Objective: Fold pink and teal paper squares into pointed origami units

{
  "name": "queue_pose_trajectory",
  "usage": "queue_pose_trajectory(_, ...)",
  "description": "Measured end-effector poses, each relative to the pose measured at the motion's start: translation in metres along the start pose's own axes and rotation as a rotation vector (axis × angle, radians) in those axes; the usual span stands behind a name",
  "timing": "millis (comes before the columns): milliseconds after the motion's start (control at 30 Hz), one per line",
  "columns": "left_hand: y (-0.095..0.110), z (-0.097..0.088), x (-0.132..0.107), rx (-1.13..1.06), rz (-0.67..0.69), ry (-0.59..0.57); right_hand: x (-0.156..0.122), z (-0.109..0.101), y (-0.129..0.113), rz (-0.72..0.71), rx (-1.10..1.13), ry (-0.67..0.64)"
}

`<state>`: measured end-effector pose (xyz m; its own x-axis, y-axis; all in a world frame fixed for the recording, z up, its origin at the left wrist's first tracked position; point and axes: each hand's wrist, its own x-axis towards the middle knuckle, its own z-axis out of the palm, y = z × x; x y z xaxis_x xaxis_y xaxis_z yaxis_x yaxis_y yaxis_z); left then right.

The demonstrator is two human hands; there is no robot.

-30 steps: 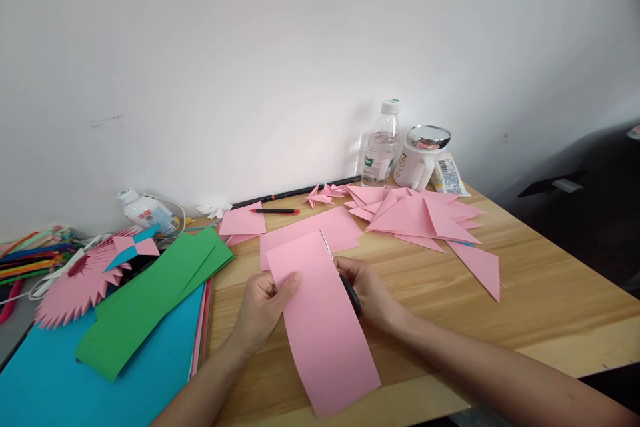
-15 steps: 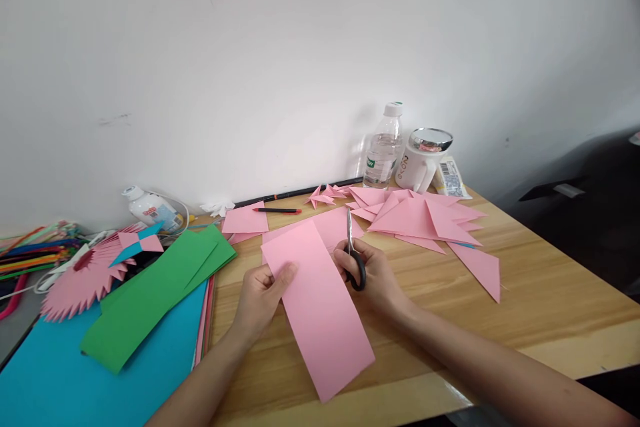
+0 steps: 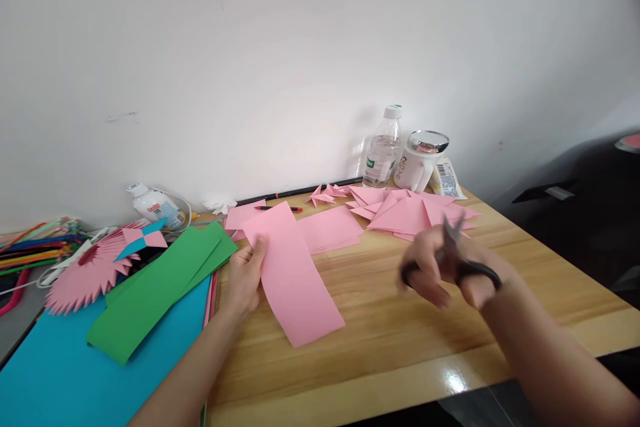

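Note:
My left hand (image 3: 245,273) pinches the left edge of a long pink paper strip (image 3: 290,273), which slants across the wooden table (image 3: 380,333). My right hand (image 3: 450,270) is off to the right above the table, blurred by motion, closed round black-handled scissors (image 3: 475,267) whose blades point up. The scissors are well apart from the strip. Another pink sheet (image 3: 330,227) lies flat just behind the strip.
Folded pink triangles (image 3: 410,213) are piled at the back right, by a water bottle (image 3: 383,147) and a white mug (image 3: 417,163). Green paper (image 3: 160,287) lies on blue sheets (image 3: 75,373) at left, with a pink fan shape (image 3: 85,273), glue bottle (image 3: 153,203) and pens (image 3: 275,208).
My right hand has pulled the scissors away from the strip and swung right. My left hand has drawn the pink strip leftward and away from the sheet beneath.

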<state>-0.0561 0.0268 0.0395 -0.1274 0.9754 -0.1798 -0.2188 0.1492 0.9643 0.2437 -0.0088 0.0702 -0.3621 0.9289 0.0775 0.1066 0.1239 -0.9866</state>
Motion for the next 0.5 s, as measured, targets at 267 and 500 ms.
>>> queue_pose_trajectory(267, 0.009, -0.007, 0.011, -0.245, -0.170, 0.041, -0.025, 0.018, 0.008, 0.123, -0.985, -0.306)
queue_pose_trajectory(500, 0.019, -0.021, 0.016, -0.463, -0.421, -0.088, 0.002, 0.041, -0.006, 0.115, -1.367, -0.204)
